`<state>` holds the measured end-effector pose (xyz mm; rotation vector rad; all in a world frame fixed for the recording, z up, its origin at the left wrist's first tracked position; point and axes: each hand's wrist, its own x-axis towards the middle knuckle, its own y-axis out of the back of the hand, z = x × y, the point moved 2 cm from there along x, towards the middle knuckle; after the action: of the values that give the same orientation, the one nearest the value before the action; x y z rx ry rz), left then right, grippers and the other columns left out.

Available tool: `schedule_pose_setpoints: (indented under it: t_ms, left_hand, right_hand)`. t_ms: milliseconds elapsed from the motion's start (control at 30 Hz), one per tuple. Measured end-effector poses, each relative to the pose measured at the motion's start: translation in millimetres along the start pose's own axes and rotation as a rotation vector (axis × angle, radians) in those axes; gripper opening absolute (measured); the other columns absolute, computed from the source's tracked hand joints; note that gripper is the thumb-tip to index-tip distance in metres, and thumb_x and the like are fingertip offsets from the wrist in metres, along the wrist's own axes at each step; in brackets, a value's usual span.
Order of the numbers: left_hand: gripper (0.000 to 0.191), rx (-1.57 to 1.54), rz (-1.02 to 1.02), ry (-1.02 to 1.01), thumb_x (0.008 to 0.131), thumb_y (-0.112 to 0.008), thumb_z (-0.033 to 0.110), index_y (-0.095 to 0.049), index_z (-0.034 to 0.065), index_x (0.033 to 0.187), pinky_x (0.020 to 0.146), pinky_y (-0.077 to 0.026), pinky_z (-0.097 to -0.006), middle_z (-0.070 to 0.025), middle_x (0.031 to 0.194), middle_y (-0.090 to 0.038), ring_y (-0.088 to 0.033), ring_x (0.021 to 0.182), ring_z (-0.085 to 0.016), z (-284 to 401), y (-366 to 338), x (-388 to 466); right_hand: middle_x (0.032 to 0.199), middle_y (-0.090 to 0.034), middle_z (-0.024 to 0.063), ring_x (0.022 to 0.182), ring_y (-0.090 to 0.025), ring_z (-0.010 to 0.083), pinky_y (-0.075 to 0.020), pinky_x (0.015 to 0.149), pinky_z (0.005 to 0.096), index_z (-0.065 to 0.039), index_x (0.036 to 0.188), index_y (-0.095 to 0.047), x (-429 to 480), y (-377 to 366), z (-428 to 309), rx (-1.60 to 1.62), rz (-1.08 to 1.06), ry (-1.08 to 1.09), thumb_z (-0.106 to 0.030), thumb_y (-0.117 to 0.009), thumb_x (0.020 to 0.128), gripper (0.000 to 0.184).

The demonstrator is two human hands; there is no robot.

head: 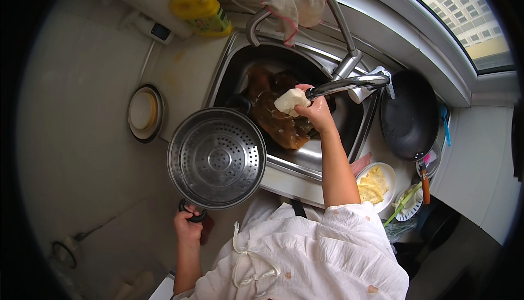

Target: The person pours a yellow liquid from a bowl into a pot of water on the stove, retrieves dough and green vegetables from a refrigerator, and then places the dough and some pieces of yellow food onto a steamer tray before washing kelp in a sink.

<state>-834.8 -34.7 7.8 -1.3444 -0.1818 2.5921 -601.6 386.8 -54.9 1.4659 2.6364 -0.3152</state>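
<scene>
My left hand (188,223) grips the black side handle (192,214) of a stainless steel steamer pot (217,158) with a perforated bottom. The steamer is tilted towards me and overlaps the sink's near left corner. Over the stainless steel sink (344,132), my right hand (317,109) grasps a whitish block (291,101), whose material I cannot settle. This block is right by the outlet of the chrome faucet (352,84). Beneath it in the basin lies a brown and dark green, wet, sheet-like mass (278,130), possibly kelp.
A cloth (301,7) drapes over a second, curved faucet (342,17). A yellow pump bottle (204,15) stands behind the sink, and stacked bowls (145,113) sit to the left. On the right are a black wok (409,115), a plate of yellow flat food (374,185) and a patterned bowl (410,206).
</scene>
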Motion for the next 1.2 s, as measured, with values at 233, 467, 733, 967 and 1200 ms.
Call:
schedule_pose_setpoints:
  t_ms: [233,467,733,967,1200]
  left_hand:
    - [0.017,0.030,-0.011,-0.021,0.055,-0.048,0.000,-0.048,0.0084,0.070,0.066,-0.045,-0.0311,-0.0065,0.074,-0.050,-0.047,0.063,-0.019,-2.8,-7.2,-4.7]
    - [0.017,0.035,-0.006,-0.019,0.054,-0.047,0.000,-0.047,0.0084,0.069,0.066,-0.046,-0.0306,-0.0062,0.071,-0.049,-0.048,0.063,-0.019,-6.3,-8.8,-4.6]
    - [0.018,0.008,0.001,0.008,0.055,-0.046,-0.001,-0.047,0.0074,0.071,0.064,-0.047,-0.0335,-0.0084,0.077,-0.052,-0.048,0.064,-0.020,-7.5,-13.8,-12.5]
    - [0.015,0.043,-0.013,-0.020,0.056,-0.047,0.000,-0.047,0.0075,0.069,0.065,-0.046,-0.0325,-0.0076,0.073,-0.050,-0.048,0.062,-0.019,-7.9,-25.2,-23.5]
    - [0.030,0.169,-0.178,-0.131,0.059,-0.043,-0.005,-0.051,-0.0013,0.087,0.062,-0.047,-0.0322,-0.0178,0.100,-0.058,-0.057,0.078,-0.026,7.6,-35.2,-22.1]
  right_hand:
    - [0.099,-0.060,0.0118,0.089,-0.058,0.0263,-0.0462,0.083,0.0332,-0.002,0.109,-0.057,-10.7,-1.6,-14.1,-0.809,0.283,0.461,-0.007,-0.072,0.057,0.054]
    - [0.094,-0.062,0.0108,0.084,-0.060,0.0237,-0.0482,0.078,0.0319,0.002,0.108,-0.059,-1.4,-15.5,-2.5,-0.517,0.282,0.228,-0.012,-0.075,0.061,0.051]
    - [0.092,-0.064,0.0119,0.075,-0.064,0.0255,-0.0543,0.066,0.0422,0.001,0.103,-0.057,7.7,-26.8,2.3,0.437,0.277,-0.536,-0.036,-0.070,0.079,0.047]
    - [0.105,-0.061,0.0080,0.095,-0.060,0.0281,-0.0517,0.076,0.0489,-0.019,0.108,-0.059,10.8,-8.7,28.7,0.703,0.335,-0.708,-0.051,-0.057,0.084,0.040]
    - [0.098,-0.064,0.0108,0.085,-0.064,0.0278,-0.0530,0.072,0.0412,-0.010,0.102,-0.063,-36.1,18.1,16.4,-0.603,0.070,-0.778,-0.048,-0.060,0.077,0.045]
